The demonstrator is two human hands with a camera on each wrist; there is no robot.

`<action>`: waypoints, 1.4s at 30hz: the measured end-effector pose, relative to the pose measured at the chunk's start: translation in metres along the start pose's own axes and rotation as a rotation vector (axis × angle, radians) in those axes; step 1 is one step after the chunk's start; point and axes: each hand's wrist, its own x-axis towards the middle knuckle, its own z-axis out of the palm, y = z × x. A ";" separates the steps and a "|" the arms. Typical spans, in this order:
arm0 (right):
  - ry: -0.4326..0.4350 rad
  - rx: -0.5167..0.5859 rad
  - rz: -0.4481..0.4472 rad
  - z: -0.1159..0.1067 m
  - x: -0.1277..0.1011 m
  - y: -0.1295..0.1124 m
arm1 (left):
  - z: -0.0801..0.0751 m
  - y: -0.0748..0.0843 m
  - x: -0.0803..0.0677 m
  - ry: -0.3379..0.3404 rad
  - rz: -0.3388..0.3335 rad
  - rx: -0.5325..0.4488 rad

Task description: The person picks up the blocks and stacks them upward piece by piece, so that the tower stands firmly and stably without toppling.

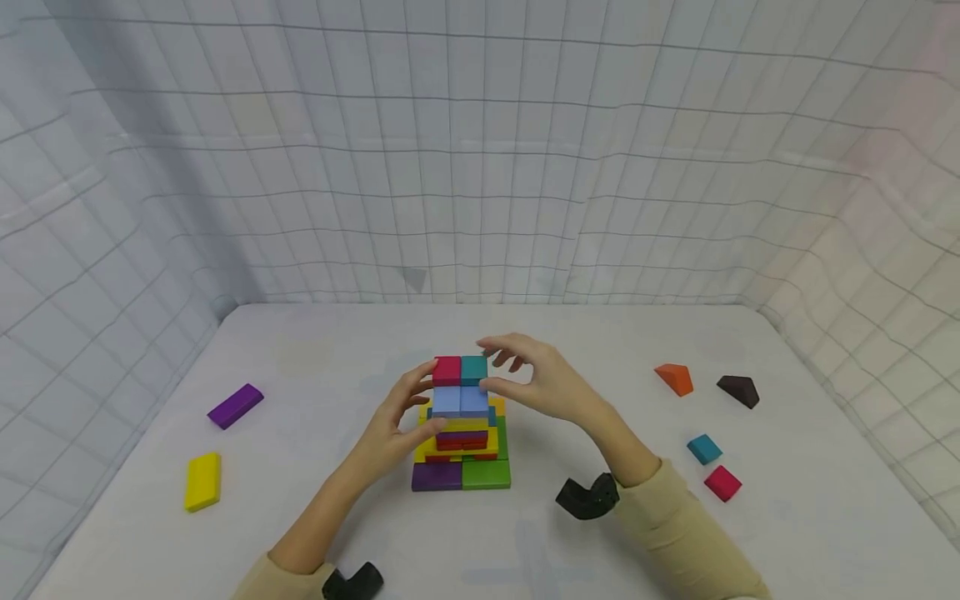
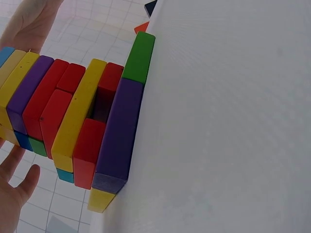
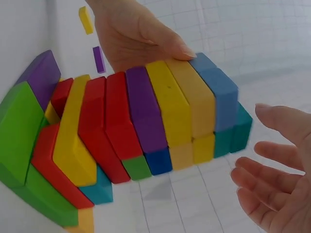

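Observation:
A stacked tower of coloured wooden blocks [image 1: 462, 423] stands before me, its layers widest at the base. Purple [image 1: 437, 477] and green [image 1: 487, 475] blocks form the bottom front. Two light blue blocks [image 1: 461, 402] lie near the top, with a red block [image 1: 447, 371] and a teal block [image 1: 474, 370] behind them. My left hand [image 1: 401, 421] is at the tower's left side; in the right wrist view its thumb appears to touch the upper layers. My right hand [image 3: 279, 174] is beside the top, fingers loosely bent and apart from the blocks, holding nothing.
On the white table, a purple block [image 1: 236, 406] and a yellow block [image 1: 202, 482] lie to the left. At the right are orange [image 1: 675, 379], black [image 1: 739, 390], teal [image 1: 705, 449] and red [image 1: 723, 483] blocks. A white grid-lined curtain [image 1: 480, 167] surrounds the table.

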 end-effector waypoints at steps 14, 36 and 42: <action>0.030 -0.231 0.242 -0.099 -0.151 0.089 | -0.005 0.021 -0.001 0.013 -0.011 0.017; 0.012 -0.142 0.368 -0.113 -0.214 0.115 | -0.003 0.012 -0.001 0.008 0.020 0.006; 0.131 -0.225 0.255 -0.091 -0.166 0.083 | -0.002 0.020 0.001 0.005 0.022 0.007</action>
